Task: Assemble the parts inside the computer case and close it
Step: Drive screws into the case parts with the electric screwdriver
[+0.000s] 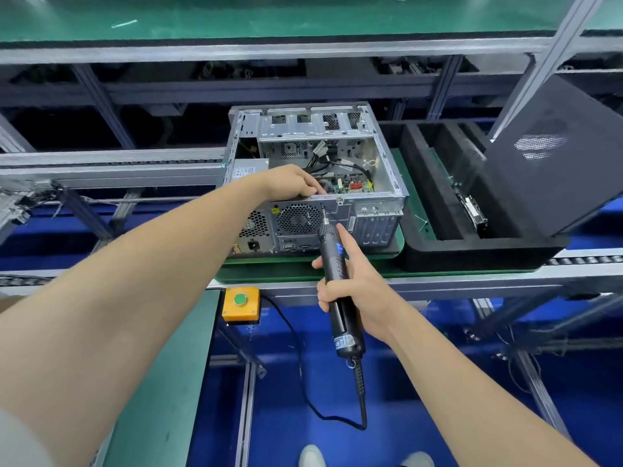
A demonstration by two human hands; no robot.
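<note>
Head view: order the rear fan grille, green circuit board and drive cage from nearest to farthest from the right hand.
1. Rear fan grille: near face of the case, beside the right hand.
2. Green circuit board: inside, behind that face.
3. Drive cage: far end.

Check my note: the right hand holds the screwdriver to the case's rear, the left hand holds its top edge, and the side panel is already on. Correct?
No: the head view shows the case open, the panel propped on the tray beside it. The right hand does hold the screwdriver to the rear, the left hand the top edge.
</note>
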